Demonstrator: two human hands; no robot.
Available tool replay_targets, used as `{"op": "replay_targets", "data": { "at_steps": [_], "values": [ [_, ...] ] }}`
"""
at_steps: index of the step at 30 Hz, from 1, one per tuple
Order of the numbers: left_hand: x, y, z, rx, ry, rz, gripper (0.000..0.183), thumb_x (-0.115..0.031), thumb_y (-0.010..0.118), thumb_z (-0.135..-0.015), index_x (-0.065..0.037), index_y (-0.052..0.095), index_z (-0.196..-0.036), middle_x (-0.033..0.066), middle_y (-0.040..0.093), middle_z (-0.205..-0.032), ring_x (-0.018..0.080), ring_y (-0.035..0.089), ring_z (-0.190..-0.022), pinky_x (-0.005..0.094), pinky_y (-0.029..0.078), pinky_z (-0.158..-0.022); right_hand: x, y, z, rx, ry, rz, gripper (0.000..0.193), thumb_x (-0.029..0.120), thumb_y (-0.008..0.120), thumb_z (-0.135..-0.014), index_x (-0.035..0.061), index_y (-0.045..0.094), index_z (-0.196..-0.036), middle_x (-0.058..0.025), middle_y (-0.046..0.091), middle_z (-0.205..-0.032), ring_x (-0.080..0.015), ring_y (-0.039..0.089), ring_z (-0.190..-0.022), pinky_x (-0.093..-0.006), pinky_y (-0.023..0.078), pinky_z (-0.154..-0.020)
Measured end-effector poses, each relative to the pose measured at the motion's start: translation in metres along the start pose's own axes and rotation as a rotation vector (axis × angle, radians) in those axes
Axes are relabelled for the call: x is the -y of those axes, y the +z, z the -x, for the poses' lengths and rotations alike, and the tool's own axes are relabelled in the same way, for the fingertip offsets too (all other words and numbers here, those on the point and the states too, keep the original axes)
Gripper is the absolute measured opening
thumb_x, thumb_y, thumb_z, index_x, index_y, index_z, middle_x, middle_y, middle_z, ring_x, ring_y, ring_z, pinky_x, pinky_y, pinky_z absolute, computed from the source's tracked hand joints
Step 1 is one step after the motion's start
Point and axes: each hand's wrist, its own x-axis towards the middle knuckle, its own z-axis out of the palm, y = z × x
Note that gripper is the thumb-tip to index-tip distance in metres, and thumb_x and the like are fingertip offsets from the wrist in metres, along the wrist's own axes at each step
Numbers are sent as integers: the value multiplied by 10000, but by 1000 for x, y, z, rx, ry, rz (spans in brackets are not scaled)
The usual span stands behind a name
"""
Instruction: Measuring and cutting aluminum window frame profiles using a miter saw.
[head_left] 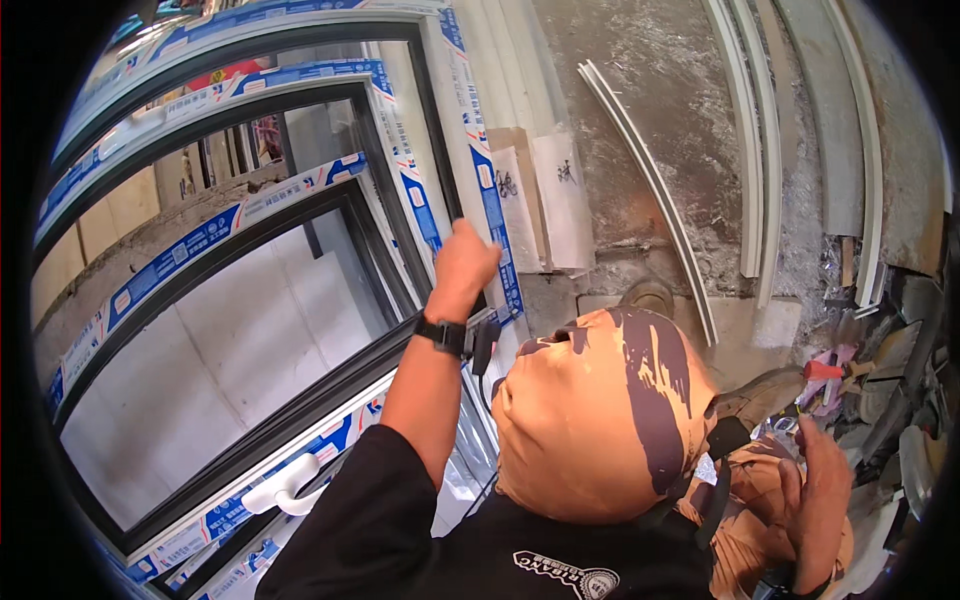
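I can't tell if the left hand (467, 264), curled by the window frame (481, 160), grips anything; the right hand (823, 487) is loosely uncurled.

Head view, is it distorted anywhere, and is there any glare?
Head view: yes, the window frames bow toward the rim, as do the white strips at right, though those may partly be bent themselves; head view: the corners go black; head view: bright glints speckle the brown floor.
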Motion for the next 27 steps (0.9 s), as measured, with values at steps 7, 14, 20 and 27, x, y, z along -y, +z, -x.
{"op": "replay_targets", "data": {
  "at_steps": [7,14,20,27],
  "values": [
    [36,13,47,258,212,15,624,-152,730,-721,98,416,-1199,290,671,-851,451,667,-869,506,536,-744,-9,7,1,141,98,36,498,53,609,-878,22,512,-1366,-217,621,-1145,-373,613,-1020,-423,479,-898],
    [26,21,57,186,169,-197,572,-27,651,-743,136,357,-1206,316,655,-801,476,665,-810,521,533,-724,-6,4,-7,216,152,-45,514,-10,591,-871,18,500,-1377,-215,618,-1152,-356,615,-1037,-416,477,-914],
    [34,27,54,148,189,-137,446,12,606,-740,120,403,-1123,333,642,-792,492,655,-805,530,525,-735,-2,5,-12,248,223,-44,502,16,604,-869,13,511,-1362,-220,619,-1143,-365,609,-1035,-417,471,-919],
    [36,32,52,114,193,-84,469,4,594,-727,117,417,-1147,344,644,-826,498,652,-824,537,524,-771,0,-4,-10,145,123,-43,476,65,628,-865,14,533,-1328,-219,609,-1192,-411,572,-1081,-450,440,-957]
  ]
}}
